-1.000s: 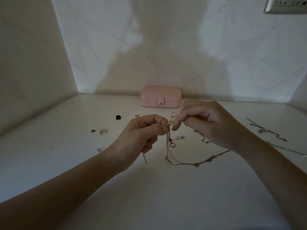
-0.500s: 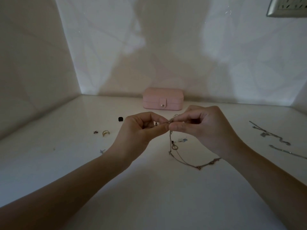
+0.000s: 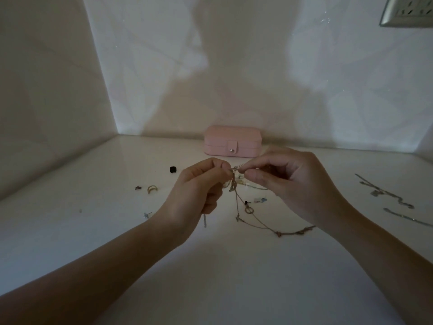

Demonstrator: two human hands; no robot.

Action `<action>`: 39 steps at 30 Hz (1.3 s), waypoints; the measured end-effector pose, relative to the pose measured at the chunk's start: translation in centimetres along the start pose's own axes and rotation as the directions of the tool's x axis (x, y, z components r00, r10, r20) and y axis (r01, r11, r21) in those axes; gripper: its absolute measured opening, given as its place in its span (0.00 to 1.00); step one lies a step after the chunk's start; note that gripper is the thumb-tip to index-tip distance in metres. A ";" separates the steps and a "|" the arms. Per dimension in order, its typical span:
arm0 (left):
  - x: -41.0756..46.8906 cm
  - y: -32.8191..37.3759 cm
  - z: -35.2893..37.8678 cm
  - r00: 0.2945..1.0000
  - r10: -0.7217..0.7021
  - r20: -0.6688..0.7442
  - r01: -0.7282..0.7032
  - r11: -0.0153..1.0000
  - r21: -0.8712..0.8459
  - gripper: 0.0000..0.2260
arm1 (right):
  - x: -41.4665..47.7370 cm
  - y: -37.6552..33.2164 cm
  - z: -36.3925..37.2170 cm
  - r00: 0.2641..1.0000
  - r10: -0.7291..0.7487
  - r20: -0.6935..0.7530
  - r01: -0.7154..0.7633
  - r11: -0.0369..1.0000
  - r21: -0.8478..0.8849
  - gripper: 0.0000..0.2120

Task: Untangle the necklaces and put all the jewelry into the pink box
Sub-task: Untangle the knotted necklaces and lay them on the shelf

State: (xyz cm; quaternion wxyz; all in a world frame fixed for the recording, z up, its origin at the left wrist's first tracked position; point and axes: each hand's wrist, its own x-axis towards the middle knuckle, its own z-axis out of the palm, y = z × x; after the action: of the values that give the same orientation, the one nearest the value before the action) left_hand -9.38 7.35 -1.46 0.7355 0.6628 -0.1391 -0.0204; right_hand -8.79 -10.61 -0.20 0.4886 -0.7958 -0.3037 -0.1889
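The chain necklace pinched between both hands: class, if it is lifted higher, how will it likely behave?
Probably floppy: the necklace hangs limp from the left hand and right hand and trails in a loose curve on the table. Likely light, since fingertip pinches carry it. Its small charms may well snag.

I pinch the tangled necklaces [image 3: 233, 186] in the air; their chains trail onto the tabletop [image 3: 210, 266]. The pink box [image 3: 232, 141] stands closed behind.

A silver socket plate [image 3: 408, 14] sits on the pale wall [image 3: 257, 66].
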 end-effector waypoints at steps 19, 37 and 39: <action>0.1 -0.5 -0.1 0.985 0.153 -0.078 -0.129 0.958 0.254 0.04 | 0.0 0.0 1.0 0.913 0.404 0.057 -0.403 0.868 0.290 0.02; 0.4 -1.0 0.2 0.988 -0.156 -0.013 0.156 0.985 0.068 0.14 | 0.3 1.5 0.9 0.852 0.372 0.369 -0.498 0.793 0.350 0.05; 0.2 -1.3 0.4 0.983 -0.183 0.001 0.183 0.983 0.015 0.13 | 0.3 1.5 0.9 0.869 0.359 0.339 -0.452 0.855 0.254 0.04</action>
State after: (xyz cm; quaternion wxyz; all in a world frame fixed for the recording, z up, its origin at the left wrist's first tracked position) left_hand -9.07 6.75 -2.66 0.7255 0.6781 -0.0785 -0.0875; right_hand -7.61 -10.25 -1.42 0.5939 -0.7690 -0.2200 0.0864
